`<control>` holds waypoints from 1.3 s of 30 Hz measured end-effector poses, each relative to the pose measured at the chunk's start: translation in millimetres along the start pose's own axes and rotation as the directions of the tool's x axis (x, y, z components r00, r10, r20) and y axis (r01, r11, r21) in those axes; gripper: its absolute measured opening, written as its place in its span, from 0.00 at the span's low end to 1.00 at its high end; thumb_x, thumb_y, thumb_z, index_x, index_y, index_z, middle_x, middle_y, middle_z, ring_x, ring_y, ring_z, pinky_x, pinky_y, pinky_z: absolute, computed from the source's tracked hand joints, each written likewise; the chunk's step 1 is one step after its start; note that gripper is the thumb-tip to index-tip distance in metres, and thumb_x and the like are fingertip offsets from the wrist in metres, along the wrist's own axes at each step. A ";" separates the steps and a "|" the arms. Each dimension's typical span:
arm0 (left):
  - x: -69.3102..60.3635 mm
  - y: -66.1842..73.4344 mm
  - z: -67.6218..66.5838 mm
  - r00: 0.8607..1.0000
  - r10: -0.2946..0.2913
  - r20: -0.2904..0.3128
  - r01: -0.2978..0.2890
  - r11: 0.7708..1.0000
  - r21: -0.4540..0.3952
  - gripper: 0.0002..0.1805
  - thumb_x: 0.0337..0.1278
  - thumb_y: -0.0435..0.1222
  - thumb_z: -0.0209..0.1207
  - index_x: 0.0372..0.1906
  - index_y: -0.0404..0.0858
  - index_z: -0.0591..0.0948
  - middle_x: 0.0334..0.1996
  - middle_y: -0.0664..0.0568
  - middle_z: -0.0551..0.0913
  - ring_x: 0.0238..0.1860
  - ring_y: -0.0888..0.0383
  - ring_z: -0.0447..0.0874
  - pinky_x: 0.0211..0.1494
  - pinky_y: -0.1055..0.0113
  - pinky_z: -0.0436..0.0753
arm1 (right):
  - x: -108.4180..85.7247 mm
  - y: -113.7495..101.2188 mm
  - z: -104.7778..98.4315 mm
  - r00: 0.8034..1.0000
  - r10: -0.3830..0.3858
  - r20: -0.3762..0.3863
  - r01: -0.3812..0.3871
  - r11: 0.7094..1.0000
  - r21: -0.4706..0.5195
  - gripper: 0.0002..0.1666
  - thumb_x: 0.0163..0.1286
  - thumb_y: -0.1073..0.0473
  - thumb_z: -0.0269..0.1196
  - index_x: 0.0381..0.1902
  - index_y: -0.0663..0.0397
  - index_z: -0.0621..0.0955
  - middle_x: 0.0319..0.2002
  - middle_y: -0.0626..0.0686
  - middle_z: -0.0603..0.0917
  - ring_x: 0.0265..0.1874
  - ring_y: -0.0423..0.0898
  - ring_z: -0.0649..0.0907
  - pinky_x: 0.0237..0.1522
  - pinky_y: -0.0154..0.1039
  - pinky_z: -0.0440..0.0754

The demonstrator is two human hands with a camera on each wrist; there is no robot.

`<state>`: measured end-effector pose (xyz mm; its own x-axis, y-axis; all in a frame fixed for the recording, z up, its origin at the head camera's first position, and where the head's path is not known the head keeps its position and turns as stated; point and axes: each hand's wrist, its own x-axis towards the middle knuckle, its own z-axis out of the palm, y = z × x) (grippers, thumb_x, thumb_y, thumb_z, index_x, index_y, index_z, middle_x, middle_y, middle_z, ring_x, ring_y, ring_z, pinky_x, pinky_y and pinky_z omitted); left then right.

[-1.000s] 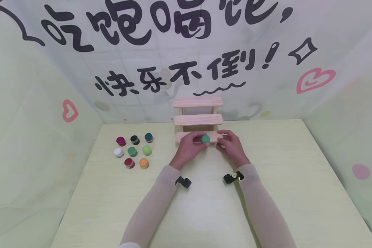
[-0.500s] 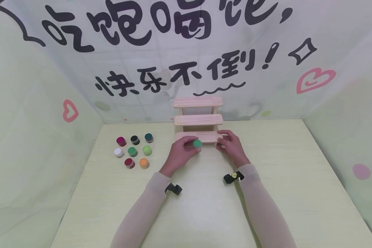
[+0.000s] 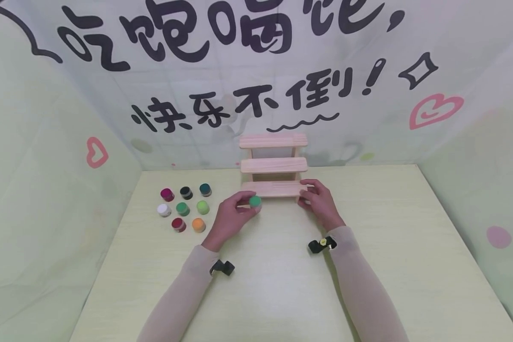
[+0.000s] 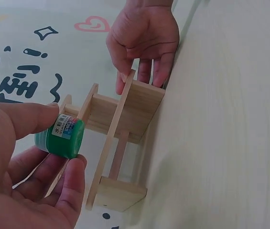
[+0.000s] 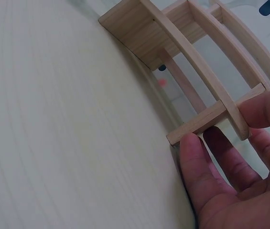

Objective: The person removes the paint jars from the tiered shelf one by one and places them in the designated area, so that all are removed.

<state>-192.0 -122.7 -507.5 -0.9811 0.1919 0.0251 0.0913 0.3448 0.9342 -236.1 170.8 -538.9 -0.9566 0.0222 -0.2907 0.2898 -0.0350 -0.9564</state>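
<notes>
My left hand pinches a small green paint jar with a printed label between thumb and fingers. In the head view the jar is just in front of the left end of a three-step wooden rack. The left wrist view shows the jar held apart from the lowest step. My right hand grips the right end of that lowest step. Seen from the right wrist, the thumb lies on the step and the other fingers are below it and by the side leg.
Several small paint jars stand in rows on the table's left, among them a white jar, an orange jar, a light green jar and a black jar. A printed cloth hangs behind the rack.
My left hand has drawn the green paint jar leftward and toward me, from in front of the lowest step's middle to its left end. My right hand stays on the rack.
</notes>
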 end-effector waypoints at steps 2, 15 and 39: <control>-4.2 -2.2 -6.5 1.000 -0.013 -0.008 0.013 1.000 0.009 0.25 0.64 0.44 0.73 0.65 0.46 0.84 0.55 0.53 0.88 0.56 0.53 0.89 0.57 0.61 0.90 | -0.2 -0.2 0.2 1.000 0.002 -0.001 -0.002 1.000 -0.001 0.24 0.78 0.64 0.60 0.69 0.50 0.76 0.58 0.59 0.80 0.49 0.48 0.86 0.49 0.36 0.91; -29.5 -14.9 -49.7 0.993 -0.107 -0.057 0.109 0.993 0.047 0.30 0.64 0.49 0.73 0.68 0.46 0.81 0.60 0.50 0.86 0.57 0.48 0.89 0.60 0.56 0.90 | -0.6 -0.1 -0.6 1.000 0.002 0.004 -0.002 1.000 -0.001 0.24 0.78 0.63 0.61 0.69 0.50 0.76 0.59 0.59 0.80 0.49 0.48 0.86 0.49 0.36 0.91; -70.8 -43.7 -120.3 0.962 -0.168 -0.214 0.181 0.982 0.046 0.31 0.64 0.51 0.72 0.68 0.46 0.80 0.62 0.48 0.83 0.53 0.58 0.88 0.51 0.78 0.86 | -0.4 0.1 0.3 1.000 0.000 0.007 0.000 1.000 0.005 0.23 0.78 0.64 0.61 0.68 0.50 0.76 0.55 0.57 0.81 0.48 0.47 0.86 0.49 0.36 0.91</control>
<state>-147.0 -261.9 -507.3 -0.9960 -0.0700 -0.0562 -0.0804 0.4155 0.9060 -235.6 170.6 -538.8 -0.9568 0.0157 -0.2902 0.2894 -0.0397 -0.9564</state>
